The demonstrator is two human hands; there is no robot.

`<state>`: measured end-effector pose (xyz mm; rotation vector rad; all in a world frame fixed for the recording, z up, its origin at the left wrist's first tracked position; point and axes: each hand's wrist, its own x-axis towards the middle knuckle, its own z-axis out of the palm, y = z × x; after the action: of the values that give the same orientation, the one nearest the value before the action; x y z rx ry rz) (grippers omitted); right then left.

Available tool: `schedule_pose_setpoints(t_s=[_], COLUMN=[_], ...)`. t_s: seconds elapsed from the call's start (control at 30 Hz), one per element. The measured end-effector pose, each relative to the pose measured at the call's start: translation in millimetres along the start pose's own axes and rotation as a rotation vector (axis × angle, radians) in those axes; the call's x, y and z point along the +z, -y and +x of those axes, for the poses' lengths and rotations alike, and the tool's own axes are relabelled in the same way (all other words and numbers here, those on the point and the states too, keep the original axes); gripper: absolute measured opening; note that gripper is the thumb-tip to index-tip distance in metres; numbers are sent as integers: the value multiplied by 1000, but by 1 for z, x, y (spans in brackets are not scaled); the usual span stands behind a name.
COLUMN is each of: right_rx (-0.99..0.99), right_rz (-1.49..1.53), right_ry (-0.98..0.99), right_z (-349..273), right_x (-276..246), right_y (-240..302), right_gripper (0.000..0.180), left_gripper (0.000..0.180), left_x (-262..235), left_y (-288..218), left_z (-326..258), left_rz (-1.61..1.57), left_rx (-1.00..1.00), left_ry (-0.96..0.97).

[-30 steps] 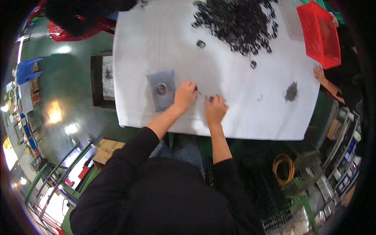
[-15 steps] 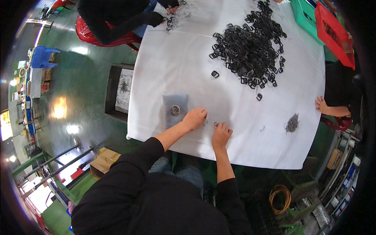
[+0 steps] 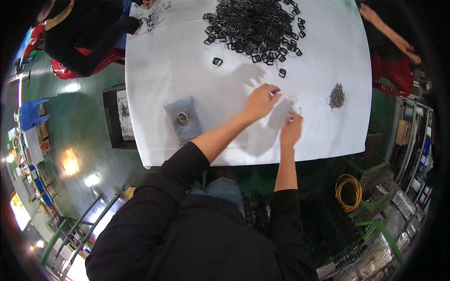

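Above the white table, my left hand [image 3: 261,101] hovers with its fingers curved and slightly apart, and nothing shows between them. Close to its right, my right hand [image 3: 291,130] pinches a small thin wire hook [image 3: 300,111] at its fingertips. A faint, blurred wiry piece lies just beyond these fingertips. Left of my hands rests a flat blue-grey packet [image 3: 190,129] with a small round coil [image 3: 183,118] on top. On the right side sits a small heap of wire hooks [image 3: 337,96].
A large pile of black buckles [image 3: 255,30] covers the far middle, with single buckles [image 3: 217,61] nearer. A co-worker's hand [image 3: 136,25] is at the far left beside scattered wire pieces [image 3: 152,19]; another person's arm [image 3: 393,37] is at the right. A dark-framed box [image 3: 112,124] stands left of the table.
Both my hands have moved right and farther over the table, away from the packet. My left hand has opened somewhat. The view has shifted, and the right person's hand has left the table edge.
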<state>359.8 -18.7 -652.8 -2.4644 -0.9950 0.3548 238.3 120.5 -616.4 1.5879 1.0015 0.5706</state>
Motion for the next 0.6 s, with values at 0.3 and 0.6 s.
schedule_pose_setpoints(t_s=[0.3, 0.6], right_rx=[-644, -648], right_rz=[-137, -448], right_ry=[490, 330], right_z=[-40, -11], right_x=[47, 35], right_y=[38, 21], right_gripper=[15, 13], left_gripper=[26, 23], left_x=[-172, -233], left_y=[72, 97], left_z=[-76, -205], left_rz=[185, 180], left_rx=[-275, -495], left_ry=[-210, -317])
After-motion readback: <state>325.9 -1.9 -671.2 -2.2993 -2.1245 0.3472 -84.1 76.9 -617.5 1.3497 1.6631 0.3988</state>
